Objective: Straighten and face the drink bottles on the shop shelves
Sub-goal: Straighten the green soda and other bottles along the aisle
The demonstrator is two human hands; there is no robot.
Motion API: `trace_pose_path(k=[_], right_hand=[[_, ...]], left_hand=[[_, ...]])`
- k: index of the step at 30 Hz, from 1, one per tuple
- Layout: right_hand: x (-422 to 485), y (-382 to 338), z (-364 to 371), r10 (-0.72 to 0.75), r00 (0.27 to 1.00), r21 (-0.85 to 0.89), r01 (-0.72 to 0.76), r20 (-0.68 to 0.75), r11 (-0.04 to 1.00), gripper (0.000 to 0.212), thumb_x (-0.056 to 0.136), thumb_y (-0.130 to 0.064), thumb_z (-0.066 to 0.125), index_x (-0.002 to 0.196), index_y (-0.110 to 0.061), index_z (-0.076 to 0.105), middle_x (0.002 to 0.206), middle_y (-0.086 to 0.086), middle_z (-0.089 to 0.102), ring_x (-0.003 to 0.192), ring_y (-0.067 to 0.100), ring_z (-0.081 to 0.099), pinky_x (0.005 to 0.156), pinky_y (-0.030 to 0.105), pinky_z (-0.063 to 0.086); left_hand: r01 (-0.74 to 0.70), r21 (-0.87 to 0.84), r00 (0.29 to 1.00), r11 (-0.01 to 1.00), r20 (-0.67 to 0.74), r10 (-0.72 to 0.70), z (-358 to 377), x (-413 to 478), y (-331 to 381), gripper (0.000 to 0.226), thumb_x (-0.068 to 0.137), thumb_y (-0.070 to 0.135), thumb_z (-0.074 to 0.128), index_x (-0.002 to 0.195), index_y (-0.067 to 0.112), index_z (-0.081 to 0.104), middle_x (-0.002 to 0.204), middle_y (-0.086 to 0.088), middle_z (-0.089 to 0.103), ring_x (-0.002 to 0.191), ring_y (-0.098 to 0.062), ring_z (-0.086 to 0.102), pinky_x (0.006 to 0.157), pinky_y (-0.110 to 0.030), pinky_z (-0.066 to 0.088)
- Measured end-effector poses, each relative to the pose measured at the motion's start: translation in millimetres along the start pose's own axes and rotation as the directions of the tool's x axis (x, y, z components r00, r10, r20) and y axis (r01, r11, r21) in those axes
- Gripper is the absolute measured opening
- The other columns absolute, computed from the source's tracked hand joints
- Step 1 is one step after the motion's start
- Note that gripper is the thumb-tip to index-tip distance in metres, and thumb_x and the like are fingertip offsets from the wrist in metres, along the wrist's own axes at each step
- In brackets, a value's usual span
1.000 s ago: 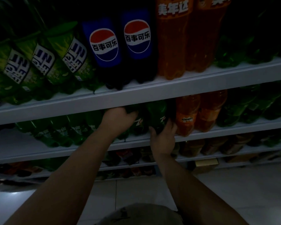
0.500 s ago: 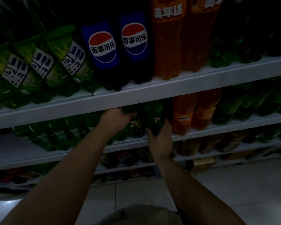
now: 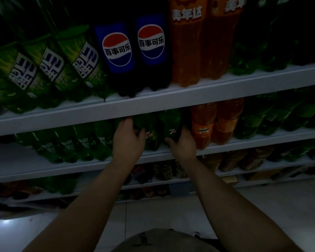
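Observation:
Two green 7-Up bottles stand side by side on the second shelf (image 3: 244,142), their logos facing out. My left hand (image 3: 128,140) curls around the left 7-Up bottle (image 3: 149,131). Around the lower body of the right 7-Up bottle (image 3: 171,128) my right hand (image 3: 183,144) is wrapped, next to an orange soda bottle (image 3: 203,124). The scene is dim and the fingers behind the bottles are hidden.
The top shelf (image 3: 153,104) carries green Sprite bottles (image 3: 84,62), two Pepsi bottles (image 3: 116,51) and orange Mirinda bottles (image 3: 186,42). More green bottles (image 3: 80,140) fill the second shelf at left and right. Lower shelves hold small bottles; pale tiled floor (image 3: 262,206) lies below.
Both hands stay on the two 7-Up bottles; the bottles have turned so their logos now show at the front. The view has shifted slightly lower.

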State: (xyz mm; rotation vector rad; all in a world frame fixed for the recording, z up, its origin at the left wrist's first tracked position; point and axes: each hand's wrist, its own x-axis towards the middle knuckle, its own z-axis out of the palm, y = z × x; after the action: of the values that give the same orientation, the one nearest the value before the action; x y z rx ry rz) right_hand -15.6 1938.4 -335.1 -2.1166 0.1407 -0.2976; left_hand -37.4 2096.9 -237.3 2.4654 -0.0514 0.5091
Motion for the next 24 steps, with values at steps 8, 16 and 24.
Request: trace_pose_path(k=[8,16,24], right_hand=[[-16,0,1,-0.098,0.994,-0.052,0.095,-0.055,0.994,0.068,0.084,-0.018,0.066,0.140,0.002,0.032,0.133,0.020,0.046,0.122,0.032,0.046,0.097,0.035,0.041],[-37,5,4,0.005,0.996,-0.166,-0.019,-0.085,0.986,0.058,0.086,-0.021,0.064,0.138,-0.007,0.041,0.130,0.018,0.047,0.102,0.034,0.057,0.071,0.038,0.049],[-26,-2,-1,-0.025,1.000,-0.024,0.025,0.017,0.999,0.060,0.095,-0.024,0.050,0.147,-0.009,0.024,0.146,0.011,0.037,0.128,0.024,0.042,0.101,0.020,0.024]], left_hand=[[0.251,-0.241,0.928,0.937,0.334,-0.163,39,-54,11,0.045,0.092,0.011,0.055,0.136,0.019,0.049,0.130,0.001,0.053,0.108,-0.006,0.053,0.090,-0.013,0.039],[0.601,-0.422,0.733,0.679,0.631,-0.256,76,-44,33,0.074,0.090,0.008,0.055,0.151,0.030,0.018,0.139,0.013,0.038,0.120,-0.002,0.040,0.094,-0.014,0.035],[0.634,-0.455,0.741,0.625,0.588,-0.324,89,-35,28,0.068,0.083,0.005,0.052,0.145,0.029,0.037,0.136,0.002,0.053,0.116,-0.016,0.053,0.101,-0.030,0.042]])
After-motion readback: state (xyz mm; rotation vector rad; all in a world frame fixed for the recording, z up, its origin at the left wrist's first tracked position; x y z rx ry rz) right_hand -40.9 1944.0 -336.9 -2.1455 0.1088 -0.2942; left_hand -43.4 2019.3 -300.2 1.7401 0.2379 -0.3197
